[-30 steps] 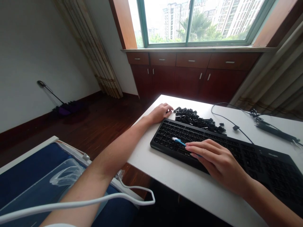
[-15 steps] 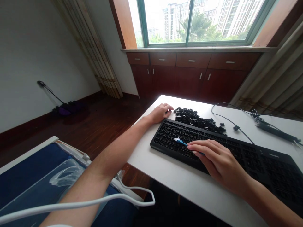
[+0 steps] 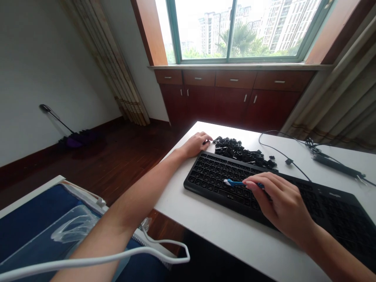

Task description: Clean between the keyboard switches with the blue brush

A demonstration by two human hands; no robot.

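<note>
A black keyboard (image 3: 317, 203) lies across the white table (image 3: 235, 235). My right hand (image 3: 279, 203) pinches a small blue brush (image 3: 235, 182) whose white bristles touch the keys left of centre. My left hand (image 3: 196, 144) rests curled on the table at the keyboard's far left corner, fingertips touching the edge of a heap of loose black keycaps (image 3: 239, 150) behind the keyboard. Whether it holds a keycap is not visible.
A black cable (image 3: 282, 150) and a black power strip (image 3: 337, 166) lie on the table at the back right. Dark wooden cabinets (image 3: 235, 94) stand under the window. A blue cushion with a white cord (image 3: 102, 260) is at the lower left.
My right hand has moved the brush to the right along the keys and slightly back. My left hand has stayed at the keyboard's corner. The camera has tilted a little.
</note>
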